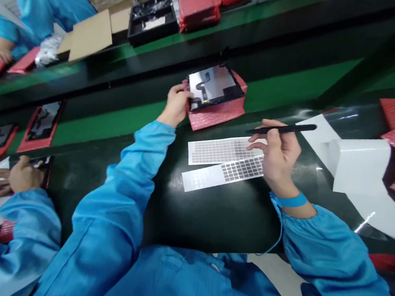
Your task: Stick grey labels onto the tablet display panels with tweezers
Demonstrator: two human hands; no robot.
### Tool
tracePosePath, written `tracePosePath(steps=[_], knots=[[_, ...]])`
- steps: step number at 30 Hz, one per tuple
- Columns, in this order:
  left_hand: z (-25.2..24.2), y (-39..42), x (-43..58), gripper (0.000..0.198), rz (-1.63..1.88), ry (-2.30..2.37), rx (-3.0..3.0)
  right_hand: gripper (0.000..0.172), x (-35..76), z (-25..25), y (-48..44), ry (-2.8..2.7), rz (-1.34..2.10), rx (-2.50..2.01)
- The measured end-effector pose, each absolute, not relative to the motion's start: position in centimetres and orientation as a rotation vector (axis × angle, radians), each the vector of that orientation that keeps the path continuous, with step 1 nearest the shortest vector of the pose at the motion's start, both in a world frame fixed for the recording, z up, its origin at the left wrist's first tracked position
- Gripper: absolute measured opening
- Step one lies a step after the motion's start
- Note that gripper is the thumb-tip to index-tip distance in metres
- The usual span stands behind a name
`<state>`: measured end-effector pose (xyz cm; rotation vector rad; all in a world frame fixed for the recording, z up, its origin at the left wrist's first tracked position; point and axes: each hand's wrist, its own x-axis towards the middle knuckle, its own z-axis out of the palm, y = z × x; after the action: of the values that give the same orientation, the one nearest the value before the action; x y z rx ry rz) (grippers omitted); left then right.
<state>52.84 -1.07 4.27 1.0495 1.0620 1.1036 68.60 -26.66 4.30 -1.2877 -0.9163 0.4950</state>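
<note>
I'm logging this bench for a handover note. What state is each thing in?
Left hand: gripping the panel's edge
Right hand: holding the black tool
Black tool: raised above the bench
Panel: ribbon cable exposed
Red bubble wrap: beneath the panel
Nearer label sheet: flat, left part without dark labels
White sheet: curled
Blue wrist strap: worn
Black tray: open, with contents

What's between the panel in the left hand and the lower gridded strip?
In the head view, moving down the picture: red bubble wrap, a sliver of dark tabletop, then the upper gridded sheet.
</note>
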Motion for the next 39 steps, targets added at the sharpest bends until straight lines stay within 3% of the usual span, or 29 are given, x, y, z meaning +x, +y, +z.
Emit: tracePosePath(steps=[9, 14, 23, 27, 30, 35, 39], knots=[[7.1, -17.7, 32.0, 0.05, 0.865, 1.196, 0.874, 0.033, 69.1, 2.3, -27.6, -0.889, 0.972, -1.383], [5.4, -21.8, 30.0, 0.051, 0.756, 1.2, 0.826, 0.028, 68.5, 0.9, -27.5, -0.84, 0.893, -1.407], [2.8, -22.3, 29.9, 0.058, 0.758, 1.134, 1.085, 0.028, 67.9, 2.4, -28.0, -0.901, 0.801, -1.471], [4.1, -22.3, 29.0, 0.066, 0.552, 1.355, 1.619, 0.026, 67.7, 3.3, -28.8, -0.972, 0.836, -1.547], [5.9, -22.1, 29.6, 0.06, 0.45, 1.499, 2.258, 0.021, 67.8, 3.4, -29.2, -0.995, 0.945, -1.572], [7.4, -22.9, 35.9, 0.043, 0.483, 0.732, 2.687, 0.018, 67.8, 3.1, -29.6, -1.085, 0.961, -1.558], [6.2, -24.5, 41.6, 0.074, 0.178, 0.399, 2.842, 0.016, 67.5, 3.0, -29.9, -1.101, 0.87, -1.573]])
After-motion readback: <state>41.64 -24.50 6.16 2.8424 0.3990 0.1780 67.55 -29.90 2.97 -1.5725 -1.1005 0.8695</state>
